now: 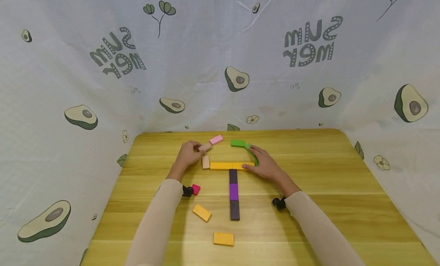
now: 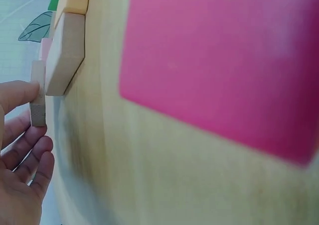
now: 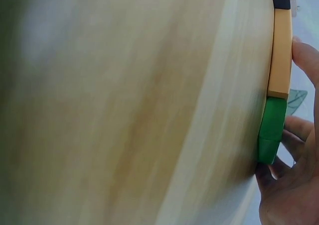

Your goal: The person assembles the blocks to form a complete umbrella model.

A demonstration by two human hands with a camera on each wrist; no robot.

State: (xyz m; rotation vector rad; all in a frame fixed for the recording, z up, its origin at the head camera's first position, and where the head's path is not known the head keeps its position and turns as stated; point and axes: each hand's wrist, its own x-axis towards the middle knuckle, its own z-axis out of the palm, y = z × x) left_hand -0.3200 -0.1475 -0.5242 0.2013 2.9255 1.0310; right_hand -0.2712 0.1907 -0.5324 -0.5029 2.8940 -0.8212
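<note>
A bare wooden block is pinched between thumb and fingers of my left hand. Just below it lies a second bare wooden block, at the left end of the row of two yellow blocks. A pink block lies beyond the pinched one. My right hand spreads over the right end of the row. Its thumb touches the right yellow block, and its other fingers reach along the green blocks, partly hiding them.
From the yellow row a stem of dark and purple blocks runs toward me. Another green block lies at the back. Two loose yellow blocks and a magenta block lie nearer. A printed curtain surrounds the wooden table.
</note>
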